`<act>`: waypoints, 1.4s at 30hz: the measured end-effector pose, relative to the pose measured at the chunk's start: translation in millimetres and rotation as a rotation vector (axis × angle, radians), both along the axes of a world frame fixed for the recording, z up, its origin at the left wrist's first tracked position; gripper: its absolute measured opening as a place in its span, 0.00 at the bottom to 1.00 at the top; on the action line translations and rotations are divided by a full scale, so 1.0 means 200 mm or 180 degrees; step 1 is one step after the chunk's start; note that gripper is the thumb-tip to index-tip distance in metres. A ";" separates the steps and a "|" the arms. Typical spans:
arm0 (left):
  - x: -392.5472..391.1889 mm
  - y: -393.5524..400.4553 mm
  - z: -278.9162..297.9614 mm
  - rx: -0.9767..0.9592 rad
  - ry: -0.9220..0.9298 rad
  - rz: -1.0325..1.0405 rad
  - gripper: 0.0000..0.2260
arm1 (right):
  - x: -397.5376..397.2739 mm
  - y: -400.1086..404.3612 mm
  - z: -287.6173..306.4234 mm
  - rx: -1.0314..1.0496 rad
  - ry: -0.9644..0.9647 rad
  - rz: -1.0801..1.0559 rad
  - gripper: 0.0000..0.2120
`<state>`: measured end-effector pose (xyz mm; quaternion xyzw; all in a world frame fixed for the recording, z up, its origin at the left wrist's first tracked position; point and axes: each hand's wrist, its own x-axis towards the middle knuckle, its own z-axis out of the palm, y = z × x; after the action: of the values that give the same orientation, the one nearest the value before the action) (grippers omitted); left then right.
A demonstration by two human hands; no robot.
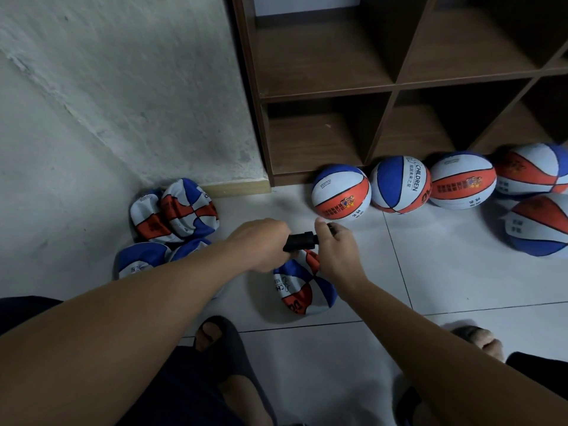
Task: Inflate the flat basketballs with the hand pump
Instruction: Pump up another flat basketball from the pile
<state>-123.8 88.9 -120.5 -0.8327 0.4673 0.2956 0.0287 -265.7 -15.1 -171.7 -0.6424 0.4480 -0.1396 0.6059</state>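
A black hand pump (pixel 301 242) is held level between my two hands above the tiled floor. My left hand (pixel 261 245) grips its left end, fingers curled round it. My right hand (pixel 336 250) grips the right end, thumb up. Directly beneath them lies a flat, crumpled blue, white and orange basketball (pixel 302 290). Whether the pump's needle is in the ball is hidden by my hands. Several more flat balls (pixel 175 215) are heaped to the left by the wall. Several inflated balls (pixel 341 192) sit in a row along the shelf's base.
A dark wooden cubby shelf (pixel 390 87) stands behind the inflated balls, its compartments bare. A rough white wall (pixel 123 87) closes off the left. My feet in dark slippers (pixel 221 339) rest on the tiles near the bottom edge.
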 end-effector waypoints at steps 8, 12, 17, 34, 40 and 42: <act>0.04 0.02 -0.04 -0.0028 0.0061 -0.0047 0.09 | 0.02 0.00 -0.06 0.0017 0.0178 0.0280 0.26; 0.07 0.06 -0.07 -0.0006 0.0217 0.0143 0.14 | -0.07 -0.19 -0.03 0.0141 0.0143 0.0101 0.21; 0.10 0.06 -0.08 -0.0090 0.0189 0.0206 0.15 | -0.17 -0.45 0.02 0.0389 0.0026 -0.0261 0.16; 0.00 0.01 -0.06 -0.0045 0.0005 -0.0091 0.09 | 0.02 0.07 -0.03 0.0101 0.0208 -0.0248 0.15; 0.01 0.03 -0.09 -0.0102 0.0070 -0.0069 0.10 | 0.01 0.02 -0.04 -0.0003 0.0220 0.0068 0.16; 0.03 0.04 -0.09 -0.0149 0.0048 -0.0035 0.11 | -0.02 -0.06 -0.03 0.0003 0.0265 0.0072 0.16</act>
<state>-117.2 96.4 -138.1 -0.8284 0.4788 0.2906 0.0074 -268.7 -27.7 -177.1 -0.6524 0.4657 -0.1057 0.5886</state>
